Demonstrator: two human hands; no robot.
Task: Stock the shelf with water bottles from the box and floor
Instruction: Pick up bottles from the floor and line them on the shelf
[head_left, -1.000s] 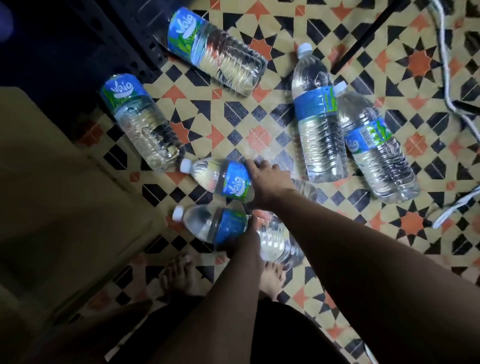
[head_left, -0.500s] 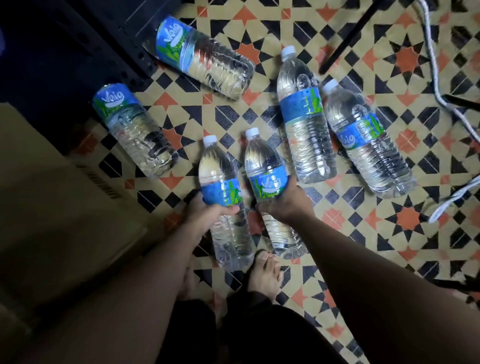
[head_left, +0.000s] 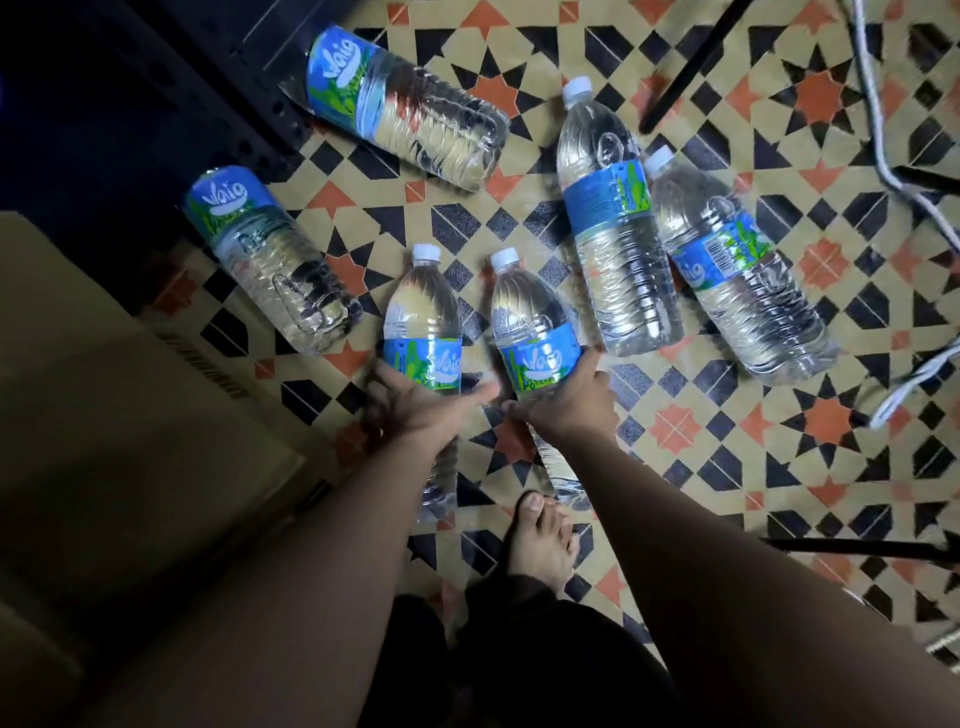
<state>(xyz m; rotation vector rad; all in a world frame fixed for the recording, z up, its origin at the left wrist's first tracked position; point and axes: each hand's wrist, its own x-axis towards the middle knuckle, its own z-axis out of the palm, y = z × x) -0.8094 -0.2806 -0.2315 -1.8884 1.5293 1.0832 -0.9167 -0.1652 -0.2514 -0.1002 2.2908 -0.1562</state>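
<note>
My left hand grips a clear water bottle with a blue label around its middle, white cap pointing away from me. My right hand grips a second such bottle just to its right, held the same way. Both bottles hang above the patterned tile floor. Several more bottles lie on the floor: one at the left by the box, one at the top against the dark shelf base, and a pair at the right.
A cardboard box fills the left side. The dark shelf frame stands at the top left. White cables and black rods cross the floor at the right. My bare foot stands below the held bottles.
Both hands have turned the two bottles from lying crosswise to caps pointing away and lifted them off the floor. The view has shifted slightly.
</note>
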